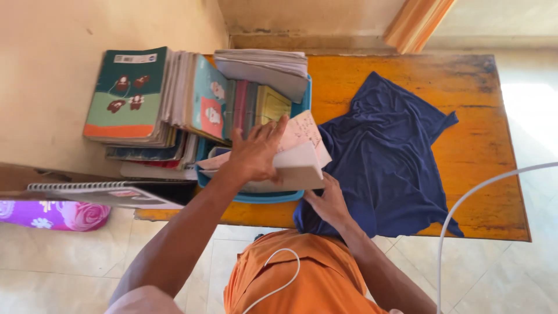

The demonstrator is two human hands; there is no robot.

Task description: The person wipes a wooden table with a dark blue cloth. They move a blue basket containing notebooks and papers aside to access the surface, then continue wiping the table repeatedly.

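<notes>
Left hand point(254, 152) lies palm down w/ fingers spread on a white book point(293, 168), gripping its top edge; book sits over a blue tub point(264, 197) of upright books point(244, 104). Right hand point(328, 202) supports the book's lower corner from beneath, fingers curled, resting on a navy cloth point(386, 157) spread over the orange table point(482, 151).

— Any labels or packages on the desk point(465, 157)?
— Only one: a small white rectangular label point(135, 58) sat on the green book's point(125, 96) cover, at the far left corner.
</notes>
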